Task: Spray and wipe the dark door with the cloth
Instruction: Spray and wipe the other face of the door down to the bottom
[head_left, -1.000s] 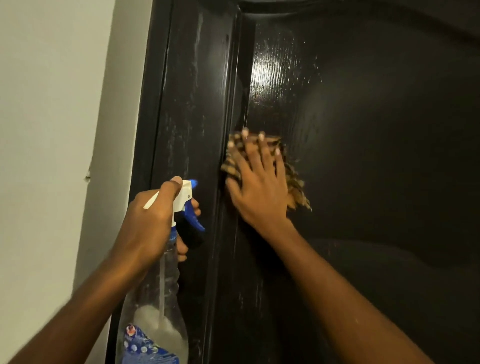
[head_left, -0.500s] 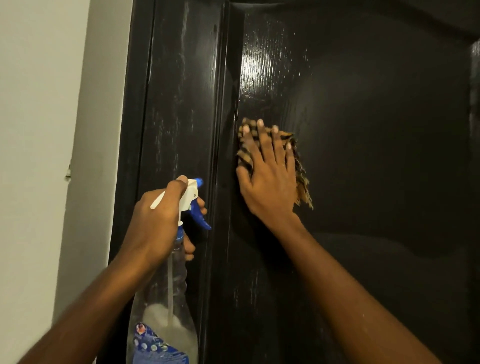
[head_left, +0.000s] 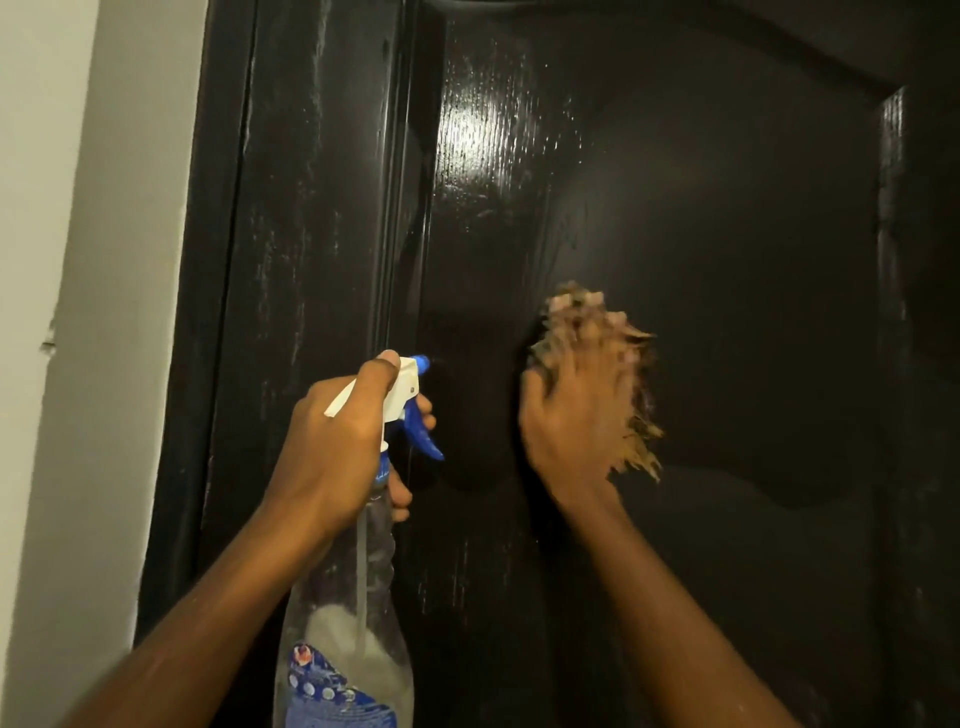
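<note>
At dark door (head_left: 727, 249) | left grip (head_left: 332, 441) grasps spray bottle (head_left: 363, 613), blue label (head_left: 332, 693) unreadable | right grip (head_left: 576, 415) flat, pressing cloth (head_left: 638, 448)

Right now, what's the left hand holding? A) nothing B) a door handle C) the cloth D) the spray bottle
D: the left hand grips the spray bottle at its trigger head, while the right hand presses the cloth against the door.

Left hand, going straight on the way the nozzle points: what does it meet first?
The dark door, just ahead of the spray bottle that the left hand grips. Nothing shows between them, though the gap is hard to judge. The right hand and cloth sit right of that line.
</note>
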